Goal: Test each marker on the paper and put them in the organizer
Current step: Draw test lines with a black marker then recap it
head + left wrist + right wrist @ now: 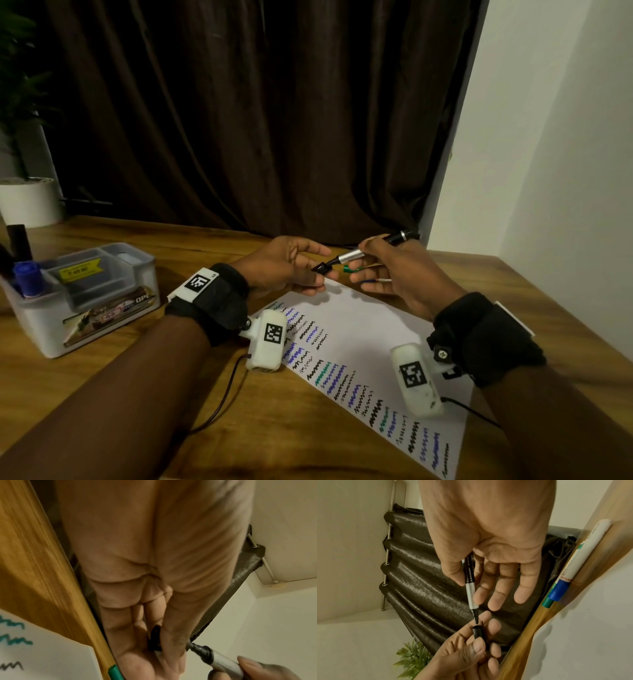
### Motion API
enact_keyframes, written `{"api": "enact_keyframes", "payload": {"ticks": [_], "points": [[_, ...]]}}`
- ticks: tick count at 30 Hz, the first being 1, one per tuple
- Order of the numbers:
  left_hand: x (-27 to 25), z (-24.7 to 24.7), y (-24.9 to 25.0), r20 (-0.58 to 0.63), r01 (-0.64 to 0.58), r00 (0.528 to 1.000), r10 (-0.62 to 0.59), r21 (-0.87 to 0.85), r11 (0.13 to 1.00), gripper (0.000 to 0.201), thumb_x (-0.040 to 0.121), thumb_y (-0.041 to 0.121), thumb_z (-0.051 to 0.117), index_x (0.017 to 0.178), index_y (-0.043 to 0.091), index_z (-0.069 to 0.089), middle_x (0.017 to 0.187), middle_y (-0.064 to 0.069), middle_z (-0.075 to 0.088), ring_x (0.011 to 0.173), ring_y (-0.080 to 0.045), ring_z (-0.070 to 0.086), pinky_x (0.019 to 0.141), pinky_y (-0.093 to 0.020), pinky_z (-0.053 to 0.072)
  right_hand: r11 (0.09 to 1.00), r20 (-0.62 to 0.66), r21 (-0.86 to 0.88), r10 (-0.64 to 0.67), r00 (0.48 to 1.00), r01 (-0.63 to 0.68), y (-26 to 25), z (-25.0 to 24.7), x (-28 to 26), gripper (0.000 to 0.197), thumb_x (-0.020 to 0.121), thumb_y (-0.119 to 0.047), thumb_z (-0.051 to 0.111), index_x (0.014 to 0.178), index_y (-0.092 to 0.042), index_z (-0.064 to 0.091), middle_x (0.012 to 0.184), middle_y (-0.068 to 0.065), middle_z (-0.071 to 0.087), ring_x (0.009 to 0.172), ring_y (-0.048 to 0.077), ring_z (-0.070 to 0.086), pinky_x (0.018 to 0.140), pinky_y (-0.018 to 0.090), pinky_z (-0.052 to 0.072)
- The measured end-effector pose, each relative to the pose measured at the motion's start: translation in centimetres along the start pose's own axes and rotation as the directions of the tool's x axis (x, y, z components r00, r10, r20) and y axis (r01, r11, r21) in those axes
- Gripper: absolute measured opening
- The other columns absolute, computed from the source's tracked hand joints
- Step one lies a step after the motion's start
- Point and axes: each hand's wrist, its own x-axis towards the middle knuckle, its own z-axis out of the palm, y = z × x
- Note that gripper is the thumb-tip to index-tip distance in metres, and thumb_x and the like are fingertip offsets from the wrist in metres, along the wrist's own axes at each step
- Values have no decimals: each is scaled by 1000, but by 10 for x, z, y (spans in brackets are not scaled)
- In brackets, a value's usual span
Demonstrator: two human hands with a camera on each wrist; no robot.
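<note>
Organizer sticker: on my organizer (51, 329) the front label reads "OPL"
Price tag: yellow tag (80, 273) inside reads roughly "49.00", blurred
Wrist band: my left wrist marker (200, 281) shows "L5", tiny

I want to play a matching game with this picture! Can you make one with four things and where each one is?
Things:
1. black cap
2. black marker
3. blue-capped marker
4. paper

Places:
A. standing in the organizer
B. lying flat on the table, covered in squiggles
C. pinched in the left hand
D. held in the right hand, tip bare

Pairs: 1-C, 2-D, 3-A, 4-B
</note>
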Motion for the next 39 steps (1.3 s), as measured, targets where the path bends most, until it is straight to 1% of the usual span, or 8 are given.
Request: {"api": "enact_keyframes", "payload": {"ticks": [4,9,15,21,23,27,32,39], "points": [[0,1,1,11,-29,1000,29,33,999,50,88,-9,64,134,8,53,104,-18,75,81,-20,73,71,-29,61,999,40,-42,-17,999,19,1,3,-1,16,100,-26,64,91,-20,75,88,7,81,83,22,75,95,46,59],[-2,2,3,35,-89,996,87,55,994,33,98,6,57,131,5,58,108,-22,72,67,-15,61,57,-22,50,999,69,5,-45,997,45,0,-2,-3,12,96,-23,71,106,-19,77,98,12,81,84,21,76,92,43,61],[-3,4,6,16,-78,997,78,-41,996,35,108,20,36,124,0,59,66,-4,49,50,-12,33,43,-21,27,997,141,46,-68,988,62,-4,-5,-7,20,90,-11,77,107,-21,80,100,12,82,80,21,76,87,40,62],[-7,13,12,10,-91,996,91,2,996,31,98,45,51,88,20,65,55,5,27,47,-10,19,41,-20,18,993,161,-5,-112,980,115,-7,1,-12,21,87,-10,80,103,-24,81,93,14,82,73,18,77,81,37,61],[-10,15,13,15,-149,989,148,86,985,24,92,45,60,87,24,71,56,4,29,47,-10,21,43,-21,20,990,157,-18,-134,978,138,-7,2,-13,22,87,-11,79,106,-21,81,92,14,82,73,19,76,80,38,60],[-12,15,12,-38,-178,982,184,134,975,32,83,40,69,102,14,74,56,0,31,46,-11,24,44,-21,21,983,158,-45,-171,973,180,-6,3,-13,22,88,-14,79,110,-18,80,89,13,81,71,20,75,76,37,60],[-9,15,12,-38,-143,988,147,98,985,42,93,31,62,104,-9,62,51,6,28,43,-8,21,43,-20,18,982,169,-43,-174,970,184,-4,5,-14,23,91,-14,77,113,-14,78,85,10,81,64,16,74,67,29,59],[-10,14,16,-44,-87,995,92,104,991,32,100,22,54,108,-9,62,54,5,27,44,-8,21,44,-22,14,984,176,-48,-161,971,172,0,6,-11,22,93,-16,76,115,-16,77,87,12,81,66,19,75,71,34,61]]}}
